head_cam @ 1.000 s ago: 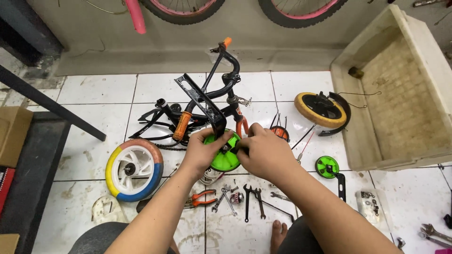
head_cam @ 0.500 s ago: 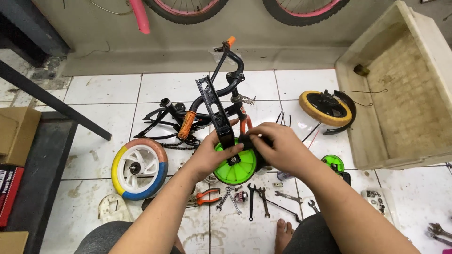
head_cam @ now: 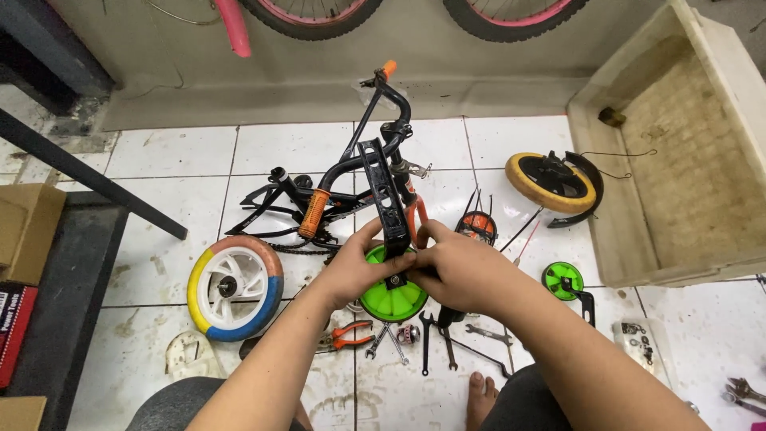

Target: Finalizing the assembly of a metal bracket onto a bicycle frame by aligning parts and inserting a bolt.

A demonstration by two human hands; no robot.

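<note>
- The left hand [head_cam: 355,267] has its grip closed on the green wheel [head_cam: 391,297] and the black bracket [head_cam: 383,199] at its top.
- The right hand [head_cam: 463,271] has its grip closed on the same bracket from the 3 o'clock side, right at the wheel's hub.
- The green wheel sits between both hands, just under the fingers, above the floor [head_cam: 175,152].
- The black bike frame [head_cam: 351,172] lies at 12 o'clock from the hands.
- A white wheel with colours [head_cam: 234,286] lies at 9 o'clock.
- Wrenches [head_cam: 435,343] and orange pliers [head_cam: 347,334] lie at 6 o'clock.
</note>
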